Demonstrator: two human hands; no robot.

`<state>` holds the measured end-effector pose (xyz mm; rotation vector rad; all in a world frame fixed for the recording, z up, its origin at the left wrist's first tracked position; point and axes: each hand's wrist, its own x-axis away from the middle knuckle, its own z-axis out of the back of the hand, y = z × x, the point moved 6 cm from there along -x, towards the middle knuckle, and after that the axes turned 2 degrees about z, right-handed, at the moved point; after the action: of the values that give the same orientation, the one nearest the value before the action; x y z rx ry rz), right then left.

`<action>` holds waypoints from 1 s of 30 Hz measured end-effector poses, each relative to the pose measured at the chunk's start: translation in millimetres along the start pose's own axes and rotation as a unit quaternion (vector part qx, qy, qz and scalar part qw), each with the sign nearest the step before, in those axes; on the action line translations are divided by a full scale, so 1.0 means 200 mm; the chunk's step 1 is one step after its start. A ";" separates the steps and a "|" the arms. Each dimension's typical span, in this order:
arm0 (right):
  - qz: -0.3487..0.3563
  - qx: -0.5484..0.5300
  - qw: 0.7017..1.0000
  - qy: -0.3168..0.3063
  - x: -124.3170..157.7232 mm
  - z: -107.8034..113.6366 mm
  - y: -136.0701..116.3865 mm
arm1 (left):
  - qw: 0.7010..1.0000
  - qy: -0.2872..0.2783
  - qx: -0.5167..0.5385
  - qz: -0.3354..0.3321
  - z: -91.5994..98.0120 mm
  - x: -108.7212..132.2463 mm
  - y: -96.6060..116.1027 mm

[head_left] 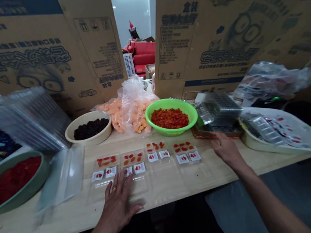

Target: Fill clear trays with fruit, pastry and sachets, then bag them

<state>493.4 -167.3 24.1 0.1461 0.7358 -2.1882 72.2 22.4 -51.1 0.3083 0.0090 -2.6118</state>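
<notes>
Clear trays lie in a row on the worktop, red and orange pieces set above paired sachets. From where I stand, the left hand is palm down, fingers loosely spread, over the sachets second from left. The right hand has bent fingers by the edge of a brown box; whether it grips anything, I can't tell. Behind the trays sit a green bowl, a bag of pale orange pieces and a cream bowl, with tall cardboard at the back
</notes>
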 end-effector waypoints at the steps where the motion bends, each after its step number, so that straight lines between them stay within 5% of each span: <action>1: -0.006 0.000 1.000 -0.009 -0.07 0.03 -0.02 | 1.000 0.001 0.006 0.003 0.03 0.00 0.01; 4: -0.015 -0.003 0.999 -0.038 -0.21 0.10 -0.09 | 0.998 0.025 0.015 0.054 0.13 0.03 -0.06; 7: -0.001 -0.026 0.999 -0.043 -0.24 0.11 -0.16 | 0.985 0.058 -0.001 0.160 0.20 0.10 -0.24; 11: 0.033 -0.027 0.992 -0.115 -0.10 -0.06 -0.21 | 0.982 0.027 -0.025 0.187 0.16 0.20 -0.39; 16: 0.163 0.111 0.968 -0.158 0.14 -0.37 -0.30 | 0.984 -0.048 -0.015 0.173 0.06 0.22 -0.33; 21: 0.217 0.175 0.946 -0.163 0.24 -0.57 -0.31 | 0.980 -0.075 -0.002 0.184 0.06 0.17 -0.26; 25: 0.233 0.180 0.945 -0.143 0.23 -0.61 -0.26 | 0.980 -0.053 0.009 0.190 0.09 0.13 -0.22; 30: 0.200 0.143 0.959 -0.138 0.18 -0.57 -0.24 | 0.996 -0.023 0.044 0.068 0.20 -0.09 -0.13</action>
<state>420.3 -103.9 -59.8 0.1203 0.2065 -1.8606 66.3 50.2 -10.2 0.2706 -0.1390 -2.4873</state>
